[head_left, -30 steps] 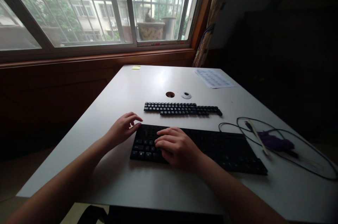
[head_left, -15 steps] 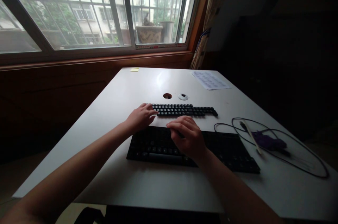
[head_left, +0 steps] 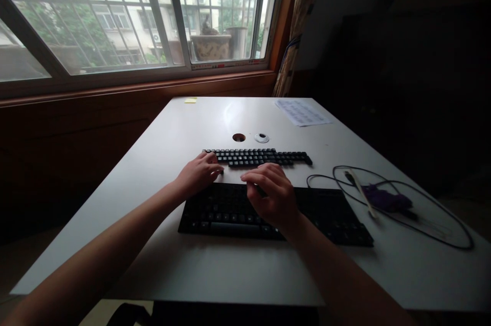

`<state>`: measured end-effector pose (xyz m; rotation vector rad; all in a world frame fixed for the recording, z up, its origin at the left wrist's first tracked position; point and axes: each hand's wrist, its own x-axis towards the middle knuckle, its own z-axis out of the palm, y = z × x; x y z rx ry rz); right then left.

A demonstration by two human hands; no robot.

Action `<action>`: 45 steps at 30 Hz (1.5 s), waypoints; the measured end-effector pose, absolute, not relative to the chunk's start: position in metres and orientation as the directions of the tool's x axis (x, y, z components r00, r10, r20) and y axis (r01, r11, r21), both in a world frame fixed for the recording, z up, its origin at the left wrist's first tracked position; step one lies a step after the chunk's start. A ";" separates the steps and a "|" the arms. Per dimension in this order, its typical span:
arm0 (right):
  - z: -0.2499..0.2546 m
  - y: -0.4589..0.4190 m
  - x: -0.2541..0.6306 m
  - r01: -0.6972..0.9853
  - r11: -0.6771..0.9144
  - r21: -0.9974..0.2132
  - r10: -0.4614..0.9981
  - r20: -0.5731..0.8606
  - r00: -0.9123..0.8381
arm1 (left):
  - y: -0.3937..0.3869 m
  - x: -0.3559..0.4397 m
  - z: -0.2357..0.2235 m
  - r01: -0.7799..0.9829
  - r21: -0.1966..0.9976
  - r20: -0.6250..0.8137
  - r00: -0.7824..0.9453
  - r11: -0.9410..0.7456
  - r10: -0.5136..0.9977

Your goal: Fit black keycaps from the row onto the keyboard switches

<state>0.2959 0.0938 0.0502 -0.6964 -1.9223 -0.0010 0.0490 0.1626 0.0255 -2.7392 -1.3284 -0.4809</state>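
A black keyboard [head_left: 230,227] lies across the near part of the table, with keycaps showing along its front rows and its upper part too dark to make out. Behind it, loose black keycaps [head_left: 253,156] sit in tight rows. My left hand [head_left: 199,172] is at the left end of those rows, its thumb and finger closed on a small dark keycap [head_left: 221,172]. Over the keyboard's middle, my right hand [head_left: 270,194] has its fingers curled and thumb and fingertips drawn together. Whatever may be between them is hidden.
A black cable [head_left: 433,194] loops at the right around a purple object [head_left: 387,199] and a pale thin stick [head_left: 362,194]. Printed paper [head_left: 303,112] and a yellow note [head_left: 191,101] lie at the back. A hole [head_left: 239,137] and a white ring [head_left: 262,137] are behind the keycaps.
My left hand has drawn back slightly from the keycap rows, and a dark keycap now shows at its fingertips. The right hand stays over the keyboard. The whole view has shifted a little.
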 end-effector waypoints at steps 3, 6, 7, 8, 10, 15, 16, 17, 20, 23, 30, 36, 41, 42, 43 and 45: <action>0.049 0.093 0.297 0.461 0.836 -0.297 0.462 0.835 -0.299 | 0.160 0.046 0.027 0.761 0.113 0.288 0.591 -0.639 0.754; 0.048 0.093 0.297 0.462 0.836 -0.296 0.462 0.833 -0.304 | 0.161 0.044 0.026 0.749 0.154 0.274 0.594 -0.645 0.756; 0.048 0.093 0.297 0.463 0.835 -0.296 0.464 0.832 -0.305 | 0.161 0.044 0.025 0.749 0.167 0.269 0.591 -0.642 0.760; 0.047 0.094 0.297 0.464 0.835 -0.296 0.464 0.832 -0.305 | 0.162 0.043 0.025 0.749 0.179 0.265 0.588 -0.638 0.764; 0.046 0.094 0.297 0.466 0.835 -0.293 0.462 0.833 -0.304 | 0.164 0.043 0.023 0.747 0.202 0.259 0.583 -0.633 0.770; 0.046 0.096 0.297 0.467 0.839 -0.278 0.448 0.840 -0.305 | 0.170 0.040 0.017 0.739 0.255 0.258 0.570 -0.624 0.780; 0.046 0.096 0.297 0.469 0.839 -0.275 0.446 0.842 -0.304 | 0.169 0.039 0.017 0.731 0.279 0.270 0.563 -0.623 0.781; 0.045 0.096 0.297 0.473 0.838 -0.271 0.444 0.843 -0.303 | 0.169 0.038 0.017 0.717 0.310 0.286 0.556 -0.624 0.781; 0.045 0.097 0.297 0.483 0.835 -0.264 0.440 0.848 -0.296 | 0.158 0.037 0.023 0.662 0.416 0.328 0.530 -0.623 0.782; 0.044 0.097 0.298 0.481 0.836 -0.265 0.440 0.848 -0.296 | 0.138 0.038 0.035 0.610 0.498 0.302 0.544 -0.616 0.783; 0.043 0.096 0.297 0.471 0.841 -0.267 0.442 0.841 -0.312 | 0.098 0.041 0.039 0.554 0.554 0.219 0.624 -0.622 0.750; 0.044 0.096 0.298 0.470 0.843 -0.263 0.442 0.836 -0.326 | 0.092 0.044 0.028 0.565 0.513 0.262 0.615 -0.647 0.744; 0.045 0.095 0.297 0.470 0.845 -0.255 0.435 0.840 -0.326 | 0.085 0.048 0.024 0.554 0.475 0.310 0.622 -0.684 0.719; 0.045 0.095 0.297 0.469 0.846 -0.252 0.432 0.840 -0.327 | 0.084 0.049 0.024 0.550 0.464 0.313 0.631 -0.694 0.710; 0.045 0.095 0.297 0.468 0.848 -0.250 0.429 0.842 -0.328 | 0.083 0.049 0.024 0.547 0.455 0.318 0.637 -0.703 0.702; 0.044 0.095 0.296 0.467 0.850 -0.243 0.421 0.846 -0.326 | 0.080 0.050 0.025 0.545 0.438 0.331 0.642 -0.715 0.692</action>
